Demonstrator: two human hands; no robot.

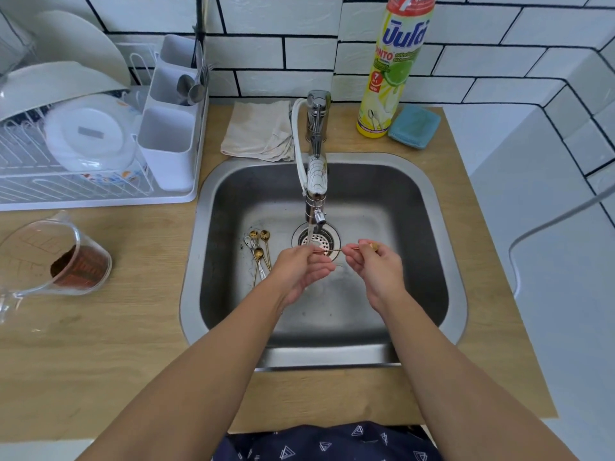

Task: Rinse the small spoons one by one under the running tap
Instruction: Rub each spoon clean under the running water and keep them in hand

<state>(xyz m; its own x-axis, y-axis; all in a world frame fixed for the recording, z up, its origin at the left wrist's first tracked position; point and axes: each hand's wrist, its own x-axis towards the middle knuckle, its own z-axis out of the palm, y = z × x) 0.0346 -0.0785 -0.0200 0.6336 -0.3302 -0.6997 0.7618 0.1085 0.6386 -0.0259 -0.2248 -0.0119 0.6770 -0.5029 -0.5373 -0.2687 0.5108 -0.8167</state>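
— How far has the rinsing got?

— Early or midway, I'd judge. One gold spoon [336,250] is held level under the tap [315,181], above the drain [317,240]. The right hand [374,266] pinches its handle end; the left hand [301,269] has fingertips curled on the other end, in the stream. A cluster of small spoons [258,252] lies on the sink [432,207] floor at nine o'clock from the drain, apparently waiting. I can't tell how many are finished.

— And the room?

— White tiled wall, a wooden bench [100,344]. Dish rack [83,154] at ten o'clock, its cutlery holder [168,128] holding larger spoons. Measuring jug [56,257] at nine. Detergent bottle [394,64] at one o'clock, folded cloth [258,131] at twelve, blue sponge [414,126] beside the bottle.
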